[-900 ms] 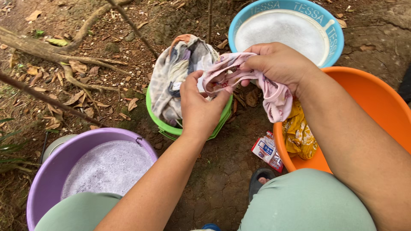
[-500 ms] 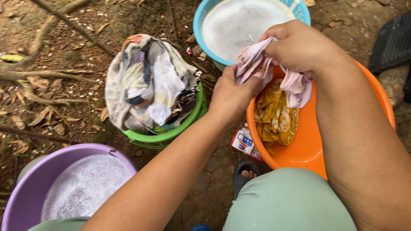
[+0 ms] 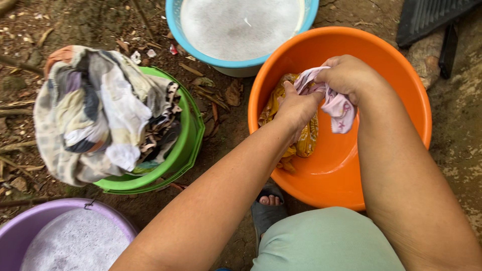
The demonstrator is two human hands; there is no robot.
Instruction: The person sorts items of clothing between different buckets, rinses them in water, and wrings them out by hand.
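Both hands grip a pale pink patterned cloth (image 3: 337,106) over the orange basin (image 3: 401,75). My left hand (image 3: 296,108) clutches its left end; my right hand (image 3: 349,75) closes over the top, and a loose end hangs down below it. A yellow patterned cloth (image 3: 301,143) lies inside the basin against its left wall, partly behind my left hand.
A green bucket (image 3: 188,140) heaped with mixed laundry (image 3: 100,110) stands at the left. A blue basin (image 3: 236,30) of foamy water sits at the top, a purple basin (image 3: 70,236) of suds at the bottom left. Bare dirt, roots and dry leaves surround them; a sandalled foot (image 3: 268,203) rests below the orange basin.
Both hands have carried the pink cloth from above the green bucket rightward to over the orange basin. The view has shifted right and down with them.
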